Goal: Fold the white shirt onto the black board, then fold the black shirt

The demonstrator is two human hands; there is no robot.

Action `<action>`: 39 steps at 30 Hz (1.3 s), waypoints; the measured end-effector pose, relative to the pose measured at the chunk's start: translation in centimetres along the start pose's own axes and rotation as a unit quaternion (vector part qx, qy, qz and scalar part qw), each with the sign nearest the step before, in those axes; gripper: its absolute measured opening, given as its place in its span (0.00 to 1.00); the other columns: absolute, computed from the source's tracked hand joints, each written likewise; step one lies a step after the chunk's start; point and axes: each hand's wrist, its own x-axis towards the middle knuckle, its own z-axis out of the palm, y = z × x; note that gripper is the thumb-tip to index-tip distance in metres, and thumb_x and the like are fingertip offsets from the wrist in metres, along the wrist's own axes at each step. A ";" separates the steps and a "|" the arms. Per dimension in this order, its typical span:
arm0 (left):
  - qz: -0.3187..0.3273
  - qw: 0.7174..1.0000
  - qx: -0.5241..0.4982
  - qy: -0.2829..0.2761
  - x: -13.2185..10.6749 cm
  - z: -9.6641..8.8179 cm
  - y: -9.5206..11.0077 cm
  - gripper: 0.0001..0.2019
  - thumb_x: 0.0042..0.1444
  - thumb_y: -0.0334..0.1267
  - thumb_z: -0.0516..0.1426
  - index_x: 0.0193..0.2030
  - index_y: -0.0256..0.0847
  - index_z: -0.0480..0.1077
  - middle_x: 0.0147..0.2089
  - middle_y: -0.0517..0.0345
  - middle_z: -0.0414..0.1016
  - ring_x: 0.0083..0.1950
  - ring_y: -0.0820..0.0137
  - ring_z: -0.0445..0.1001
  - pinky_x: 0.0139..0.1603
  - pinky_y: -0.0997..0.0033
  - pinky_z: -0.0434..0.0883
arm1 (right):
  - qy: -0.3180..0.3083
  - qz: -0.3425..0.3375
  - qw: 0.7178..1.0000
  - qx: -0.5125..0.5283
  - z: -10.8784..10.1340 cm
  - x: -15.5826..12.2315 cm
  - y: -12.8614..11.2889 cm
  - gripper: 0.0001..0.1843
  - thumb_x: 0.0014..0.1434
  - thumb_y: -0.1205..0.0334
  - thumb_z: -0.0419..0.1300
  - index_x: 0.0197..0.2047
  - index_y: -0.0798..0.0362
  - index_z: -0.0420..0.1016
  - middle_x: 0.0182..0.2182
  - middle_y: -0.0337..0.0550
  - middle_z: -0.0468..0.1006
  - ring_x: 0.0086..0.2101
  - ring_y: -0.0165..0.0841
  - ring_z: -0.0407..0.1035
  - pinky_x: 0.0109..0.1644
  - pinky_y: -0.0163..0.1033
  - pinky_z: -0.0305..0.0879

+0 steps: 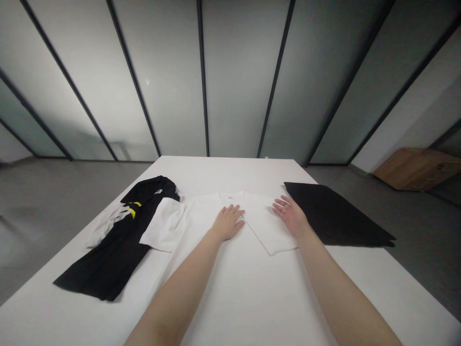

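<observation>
A white T-shirt lies spread on the white table, collar away from me. Its right sleeve is folded inward across the chest. My left hand lies flat and open on the middle of the shirt, beside the folded edge. My right hand rests open, fingers apart, on the outer side of the folded part. The shirt's left sleeve lies spread out flat and overlaps a black garment.
A black shirt with white and yellow marks lies on the table's left side. A flat folded black cloth lies at the right. Frosted glass wall panels stand behind the table. A wooden box sits on the floor, far right.
</observation>
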 end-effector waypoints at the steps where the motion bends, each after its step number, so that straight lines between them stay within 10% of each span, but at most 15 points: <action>1: 0.001 1.000 0.001 -0.001 0.0 0.0 0.0 0.26 0.74 0.51 0.49 0.74 0.51 0.64 0.80 0.52 0.58 0.80 0.55 0.55 0.79 0.44 0.53 | 0.016 -0.012 1.000 -0.017 0.3 -0.1 0.2 0.25 0.66 0.35 0.55 0.51 0.47 0.74 0.47 0.53 0.84 0.49 0.46 0.81 0.56 0.57 0.77; 7: 0.002 1.000 0.000 -0.005 -0.1 -0.2 0.0 0.26 0.74 0.51 0.49 0.74 0.50 0.63 0.80 0.51 0.58 0.81 0.54 0.55 0.79 0.43 0.53 | 0.020 -0.089 0.968 -0.233 1.4 -1.2 0.9 0.22 0.67 0.41 0.56 0.47 0.50 0.79 0.48 0.53 0.84 0.52 0.46 0.77 0.62 0.56 0.71; 15: -0.001 1.000 -0.004 -0.004 -0.2 -0.2 0.1 0.26 0.74 0.51 0.49 0.74 0.50 0.63 0.80 0.52 0.58 0.81 0.54 0.54 0.79 0.43 0.53 | -0.077 -0.061 0.757 -0.646 2.5 -0.6 1.7 0.32 0.73 0.52 0.47 0.74 0.60 0.63 0.76 0.60 0.58 0.74 0.58 0.51 0.75 0.65 0.47; 18: 0.000 1.000 -0.005 0.001 -0.1 0.1 0.0 0.25 0.73 0.51 0.49 0.74 0.52 0.64 0.80 0.53 0.58 0.81 0.54 0.55 0.79 0.43 0.53 | -0.081 -0.042 0.726 -0.681 2.5 0.4 1.5 0.35 0.75 0.52 0.42 0.77 0.61 0.57 0.78 0.59 0.53 0.74 0.61 0.49 0.74 0.66 0.48; 32: 0.000 1.000 -0.008 0.002 0.1 0.0 -0.2 0.25 0.72 0.49 0.51 0.73 0.51 0.65 0.80 0.53 0.59 0.80 0.54 0.56 0.79 0.42 0.54 | -0.062 -0.085 0.743 -0.661 2.8 1.5 -1.3 0.29 0.73 0.61 0.44 0.70 0.58 0.70 0.73 0.57 0.64 0.72 0.52 0.57 0.74 0.62 0.50; 39: -0.001 1.000 -0.002 0.018 0.1 -0.1 0.0 0.24 0.72 0.50 0.52 0.71 0.51 0.66 0.79 0.53 0.61 0.80 0.55 0.57 0.79 0.43 0.55 | 0.023 -0.138 0.968 -0.207 8.7 -5.4 -1.4 0.31 0.75 0.41 0.41 0.56 0.49 0.79 0.58 0.53 0.80 0.59 0.45 0.73 0.61 0.52 0.72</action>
